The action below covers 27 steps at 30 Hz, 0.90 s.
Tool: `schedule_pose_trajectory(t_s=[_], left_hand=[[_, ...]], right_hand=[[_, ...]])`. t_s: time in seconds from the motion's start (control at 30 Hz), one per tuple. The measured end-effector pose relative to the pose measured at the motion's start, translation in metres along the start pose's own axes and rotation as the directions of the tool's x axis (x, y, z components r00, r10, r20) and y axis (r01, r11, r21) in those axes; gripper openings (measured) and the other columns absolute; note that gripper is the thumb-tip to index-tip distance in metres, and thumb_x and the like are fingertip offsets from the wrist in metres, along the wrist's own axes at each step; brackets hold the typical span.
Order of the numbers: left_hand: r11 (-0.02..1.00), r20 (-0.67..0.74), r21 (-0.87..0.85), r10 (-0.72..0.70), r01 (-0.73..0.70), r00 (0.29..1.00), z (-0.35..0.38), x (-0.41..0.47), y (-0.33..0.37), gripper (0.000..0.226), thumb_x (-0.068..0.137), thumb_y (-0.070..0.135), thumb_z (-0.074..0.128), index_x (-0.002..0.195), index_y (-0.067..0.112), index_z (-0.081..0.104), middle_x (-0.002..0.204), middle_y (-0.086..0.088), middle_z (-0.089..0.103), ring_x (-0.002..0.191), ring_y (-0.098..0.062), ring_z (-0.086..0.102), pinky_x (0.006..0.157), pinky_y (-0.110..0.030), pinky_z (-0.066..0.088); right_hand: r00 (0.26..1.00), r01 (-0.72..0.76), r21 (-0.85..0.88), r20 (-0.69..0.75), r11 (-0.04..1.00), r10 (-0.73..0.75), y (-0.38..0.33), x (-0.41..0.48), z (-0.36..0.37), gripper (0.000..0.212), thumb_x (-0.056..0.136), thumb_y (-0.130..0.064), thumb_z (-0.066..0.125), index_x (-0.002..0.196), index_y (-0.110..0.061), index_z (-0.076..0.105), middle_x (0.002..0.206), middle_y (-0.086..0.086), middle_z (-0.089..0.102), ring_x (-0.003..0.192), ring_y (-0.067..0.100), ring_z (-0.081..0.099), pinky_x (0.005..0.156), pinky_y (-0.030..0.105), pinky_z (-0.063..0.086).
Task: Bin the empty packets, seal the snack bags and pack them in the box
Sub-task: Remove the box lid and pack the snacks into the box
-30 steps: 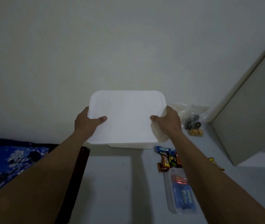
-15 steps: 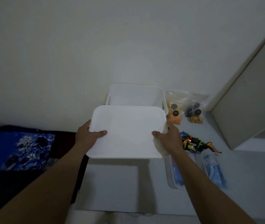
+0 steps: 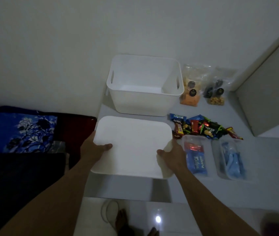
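Both hands, left (image 3: 92, 149) and right (image 3: 173, 154), gripped the lid (image 3: 133, 145) clear of the open box (image 3: 145, 86); next, set it aside.

Both hands hold a white lid over a grey table, with an open white box behind it.

The left hand (image 3: 92, 149) grips the lid (image 3: 133, 145) at its left edge, the right hand (image 3: 172, 154) at its right edge, thumbs on top. The box (image 3: 143, 99) stands uncovered at the wall on the table (image 3: 263, 188). To its right lie two clear snack bags (image 3: 201, 87); nearer, a heap of wrapped snacks (image 3: 201, 127) and two clear tubs (image 3: 215, 157) with blue packets.
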State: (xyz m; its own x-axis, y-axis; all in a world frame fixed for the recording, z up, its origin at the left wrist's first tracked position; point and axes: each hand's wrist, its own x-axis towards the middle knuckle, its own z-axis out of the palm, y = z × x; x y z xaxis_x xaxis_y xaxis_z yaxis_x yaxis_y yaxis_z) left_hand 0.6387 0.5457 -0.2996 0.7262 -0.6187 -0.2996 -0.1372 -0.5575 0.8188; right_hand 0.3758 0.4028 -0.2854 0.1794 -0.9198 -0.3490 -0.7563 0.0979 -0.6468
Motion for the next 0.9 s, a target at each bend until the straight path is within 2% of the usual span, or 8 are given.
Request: schedule_pose_trajectory(t_s=[0.1,0.17,0.3,0.47,0.63,0.9], left_hand=[[0.998,-0.023,0.052,-0.030,0.031,0.999,0.003,-0.008,-0.002,0.091,0.064,0.032,0.089,0.144,0.018,0.046,0.134,-0.011,0.057,0.121,-0.034,0.054,0.097,-0.044,0.047],[0.973,0.020,0.203,-0.118,0.112,0.993,0.042,0.041,-0.040,0.090,0.067,0.031,0.088,0.144,0.017,0.044,0.133,-0.015,0.055,0.120,-0.037,0.052,0.093,-0.044,0.047],[0.870,-0.009,0.475,-0.146,0.133,0.989,0.044,0.030,-0.040,0.095,0.072,0.047,0.082,0.148,0.016,0.035,0.140,-0.017,0.037,0.131,-0.040,0.033,0.104,-0.049,0.038],[0.819,-0.013,0.564,-0.117,0.104,0.993,0.043,0.032,-0.045,0.094,0.072,0.051,0.079,0.148,0.016,0.036,0.140,-0.015,0.033,0.131,-0.039,0.029,0.104,-0.050,0.039],[0.770,-0.011,0.632,-0.109,0.091,0.994,0.043,0.034,-0.038,0.097,0.077,0.053,0.074,0.152,0.013,0.027,0.144,-0.015,0.032,0.132,-0.039,0.030,0.103,-0.050,0.040],[0.738,0.041,0.673,-0.090,0.039,0.995,0.038,0.027,-0.032,0.095,0.084,0.048,0.069,0.154,0.009,0.019,0.149,-0.017,0.030,0.135,-0.039,0.031,0.103,-0.049,0.040]], right_hand=[[0.999,0.012,-0.061,0.031,0.998,-0.010,0.000,-0.007,0.000,0.073,0.079,-0.036,0.075,0.139,-0.013,0.042,0.128,0.012,0.058,0.121,0.035,0.052,0.100,0.041,0.043],[0.991,-0.109,-0.095,0.062,0.989,0.115,0.031,0.037,0.045,0.073,0.080,-0.035,0.075,0.139,-0.012,0.040,0.130,0.014,0.055,0.123,0.037,0.049,0.100,0.042,0.044],[0.994,-0.065,-0.194,0.075,0.979,0.081,0.029,0.033,0.044,0.078,0.086,-0.031,0.071,0.148,-0.008,0.030,0.139,0.016,0.045,0.130,0.038,0.041,0.105,0.043,0.038],[0.991,0.024,-0.340,0.132,0.940,0.022,0.030,0.032,0.051,0.075,0.092,-0.035,0.063,0.150,-0.005,0.026,0.146,0.016,0.037,0.134,0.035,0.035,0.108,0.043,0.037],[0.990,0.054,-0.372,0.142,0.927,0.000,0.027,0.031,0.052,0.073,0.094,-0.036,0.060,0.150,-0.004,0.026,0.144,0.014,0.040,0.133,0.033,0.037,0.107,0.042,0.039],[0.981,0.096,-0.393,0.193,0.914,-0.020,0.023,0.026,0.049,0.060,0.095,-0.034,0.059,0.143,-0.006,0.035,0.142,0.012,0.041,0.130,0.030,0.042,0.105,0.039,0.041]])
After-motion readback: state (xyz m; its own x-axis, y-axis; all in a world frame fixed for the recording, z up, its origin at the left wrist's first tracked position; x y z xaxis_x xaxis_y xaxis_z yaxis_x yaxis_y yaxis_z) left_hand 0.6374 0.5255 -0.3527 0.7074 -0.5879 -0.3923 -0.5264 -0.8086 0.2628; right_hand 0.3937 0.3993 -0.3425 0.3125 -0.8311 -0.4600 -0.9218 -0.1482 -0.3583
